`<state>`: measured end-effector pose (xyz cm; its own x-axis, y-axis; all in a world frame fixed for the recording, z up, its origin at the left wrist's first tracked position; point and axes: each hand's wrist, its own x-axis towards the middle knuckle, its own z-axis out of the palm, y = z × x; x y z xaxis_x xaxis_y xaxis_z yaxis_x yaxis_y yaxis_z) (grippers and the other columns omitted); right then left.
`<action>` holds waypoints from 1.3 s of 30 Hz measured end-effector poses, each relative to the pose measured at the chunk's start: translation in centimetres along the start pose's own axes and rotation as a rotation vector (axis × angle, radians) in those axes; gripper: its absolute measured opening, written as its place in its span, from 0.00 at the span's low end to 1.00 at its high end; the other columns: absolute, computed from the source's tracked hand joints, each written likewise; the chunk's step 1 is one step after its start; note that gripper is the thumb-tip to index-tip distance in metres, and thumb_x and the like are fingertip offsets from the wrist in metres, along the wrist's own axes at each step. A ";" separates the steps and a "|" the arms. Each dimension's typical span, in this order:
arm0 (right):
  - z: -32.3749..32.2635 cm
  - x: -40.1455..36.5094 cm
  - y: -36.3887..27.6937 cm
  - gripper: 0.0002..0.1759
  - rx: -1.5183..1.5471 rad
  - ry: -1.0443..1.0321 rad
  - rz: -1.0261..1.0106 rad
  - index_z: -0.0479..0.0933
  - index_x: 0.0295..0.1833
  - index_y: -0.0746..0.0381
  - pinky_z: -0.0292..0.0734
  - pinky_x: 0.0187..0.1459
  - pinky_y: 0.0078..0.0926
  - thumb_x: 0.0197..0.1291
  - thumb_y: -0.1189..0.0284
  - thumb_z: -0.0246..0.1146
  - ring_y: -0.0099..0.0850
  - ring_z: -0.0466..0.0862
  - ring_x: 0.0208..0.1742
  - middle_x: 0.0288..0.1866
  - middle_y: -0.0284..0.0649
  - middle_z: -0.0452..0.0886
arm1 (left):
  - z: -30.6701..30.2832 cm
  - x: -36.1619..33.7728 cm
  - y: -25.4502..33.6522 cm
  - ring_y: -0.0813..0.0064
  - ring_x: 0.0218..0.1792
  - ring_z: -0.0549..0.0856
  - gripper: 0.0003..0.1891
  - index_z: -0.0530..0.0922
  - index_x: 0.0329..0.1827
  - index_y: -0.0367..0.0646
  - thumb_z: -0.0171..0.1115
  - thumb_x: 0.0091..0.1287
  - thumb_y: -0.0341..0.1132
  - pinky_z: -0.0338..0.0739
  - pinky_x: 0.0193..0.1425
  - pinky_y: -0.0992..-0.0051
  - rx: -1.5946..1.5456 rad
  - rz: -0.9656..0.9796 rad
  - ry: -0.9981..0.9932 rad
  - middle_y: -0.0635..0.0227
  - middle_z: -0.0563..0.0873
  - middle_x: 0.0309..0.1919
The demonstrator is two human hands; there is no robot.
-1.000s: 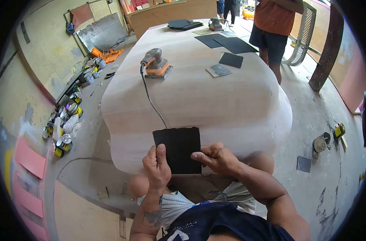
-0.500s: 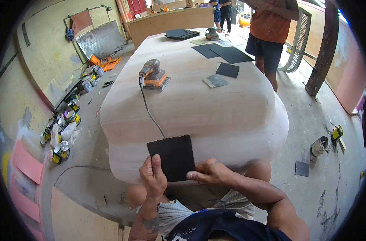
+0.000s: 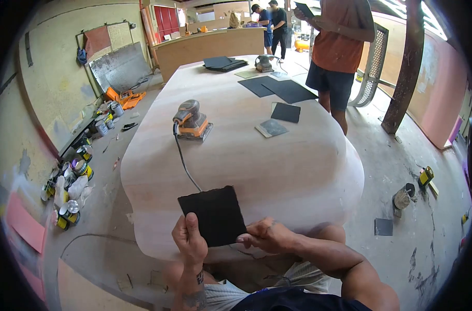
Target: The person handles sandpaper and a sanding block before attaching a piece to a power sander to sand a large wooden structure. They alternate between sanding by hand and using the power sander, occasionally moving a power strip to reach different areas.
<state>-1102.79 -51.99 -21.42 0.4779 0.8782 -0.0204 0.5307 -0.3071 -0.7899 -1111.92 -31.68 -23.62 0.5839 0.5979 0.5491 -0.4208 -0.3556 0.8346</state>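
Pinching the black sandpaper sheet (image 3: 212, 215), left hand (image 3: 190, 243) and right hand (image 3: 267, 237) have tilted and lowered it toward bottom centre, seemingly still readying it.

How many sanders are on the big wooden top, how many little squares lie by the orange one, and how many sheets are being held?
Sanders: 2
Little squares: 2
Held sheet: 1
Total: 5
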 end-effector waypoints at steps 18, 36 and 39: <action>-4.0 9.7 0.5 0.21 0.284 0.324 0.007 0.76 0.29 0.62 0.64 0.30 0.21 0.72 0.59 0.66 0.16 0.68 0.28 0.23 0.23 0.67 | -0.9 4.1 -5.3 0.85 0.39 0.82 0.10 0.85 0.48 0.34 0.64 0.74 0.34 0.78 0.43 0.79 -0.407 -0.438 -0.496 0.74 0.88 0.37; -7.9 15.6 5.4 0.19 -0.121 0.294 -0.197 0.84 0.44 0.63 0.78 0.42 0.28 0.73 0.56 0.62 0.25 0.84 0.40 0.32 0.36 0.85 | -3.7 3.6 -7.8 0.87 0.29 0.79 0.15 0.86 0.38 0.36 0.65 0.75 0.41 0.72 0.31 0.80 -0.294 -0.649 -0.417 0.77 0.85 0.29; -16.3 17.7 11.4 0.29 -0.411 0.743 0.434 0.84 0.54 0.63 0.79 0.54 0.36 0.65 0.46 0.65 0.40 0.85 0.55 0.49 0.46 0.87 | -3.6 3.7 -7.9 0.89 0.25 0.74 0.16 0.85 0.34 0.38 0.64 0.75 0.42 0.66 0.27 0.80 -0.299 -0.516 -0.183 0.80 0.82 0.25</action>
<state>-1076.87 -45.91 -20.77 0.9386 0.2430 0.2450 0.3392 -0.7806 -0.5250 -1108.94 -24.09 -28.31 0.8624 0.4965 0.0987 -0.2128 0.1786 0.9606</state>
